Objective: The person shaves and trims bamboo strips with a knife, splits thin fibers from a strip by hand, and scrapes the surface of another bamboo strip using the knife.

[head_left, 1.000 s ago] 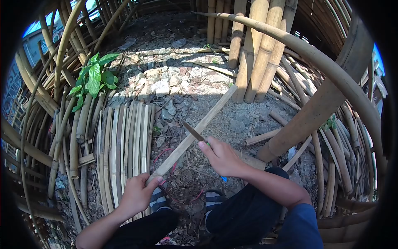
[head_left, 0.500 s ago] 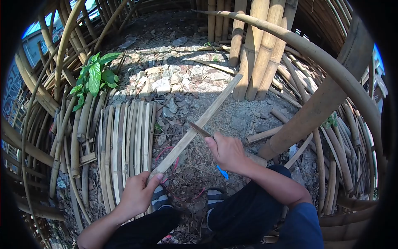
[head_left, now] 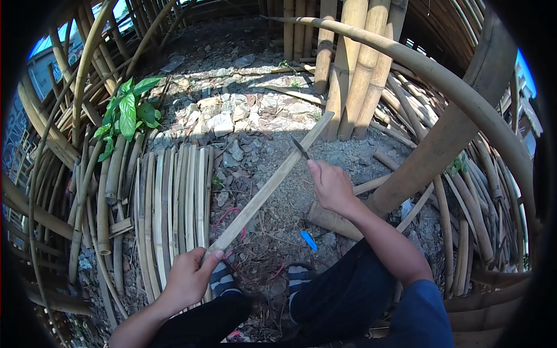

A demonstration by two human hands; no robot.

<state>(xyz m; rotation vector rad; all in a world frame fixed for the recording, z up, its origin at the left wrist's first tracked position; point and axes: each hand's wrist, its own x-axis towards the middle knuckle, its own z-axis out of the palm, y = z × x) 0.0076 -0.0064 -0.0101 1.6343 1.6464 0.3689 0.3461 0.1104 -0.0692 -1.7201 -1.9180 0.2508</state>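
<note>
A long flat bamboo strip slants from lower left to upper right. Its lower end is in my left hand, thumb on top and fingers wrapped beneath. My right hand is closed round the handle of a knife, and the handle itself is mostly hidden. The blade lies against the strip near its upper end, pointing up and left. Left of the strip, many split bamboo strips lie side by side on the ground.
Thick bamboo poles stand at the upper right, and a curved pole arches over the right side. A short bamboo piece and a blue scrap lie near my feet. A leafy plant grows at the left.
My right hand and the knife have moved up and right along the strip, toward its far end. My left hand keeps its hold on the lower end.
</note>
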